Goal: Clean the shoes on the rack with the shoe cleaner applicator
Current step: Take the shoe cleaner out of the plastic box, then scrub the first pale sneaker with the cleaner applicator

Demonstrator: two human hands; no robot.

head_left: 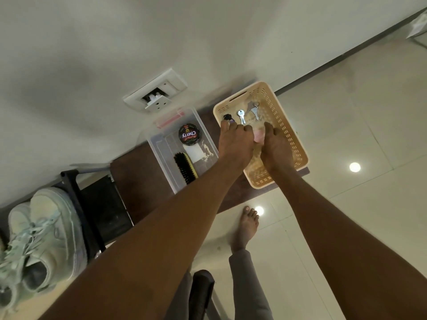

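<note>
Near edge: dark padded chair arm (203,294) and a grey trouser leg (249,287), bare foot (246,227) on glossy cream floor tiles (346,135). Lower left: pair of pale mint lace-up sneakers (39,241) on a black-framed shoe rack (76,199), toes towards the wall.

Both forearms reach forward over a dark brown wooden shelf top (136,181). Left hand (233,144) and right hand (275,146) are both inside the beige perforated plastic basket (298,144), close together, fingers curled on a small pale pink object (258,136) between them. What that object is: cannot tell; blurred, mostly covered. Left fingertips also sit against a small black item (227,117) at the basket's far-left corner.

Further in the basket: two silver keys (247,114), loose, apart from the hands.

Just left of the basket, touching it or nearly: clear plastic storage box (161,144) holding a black-bristled shoe brush (184,168), a white cloth-like pad (193,152) and a round black "Cherry" polish tin (189,134).

Far: white wall socket plate (155,93).
</note>
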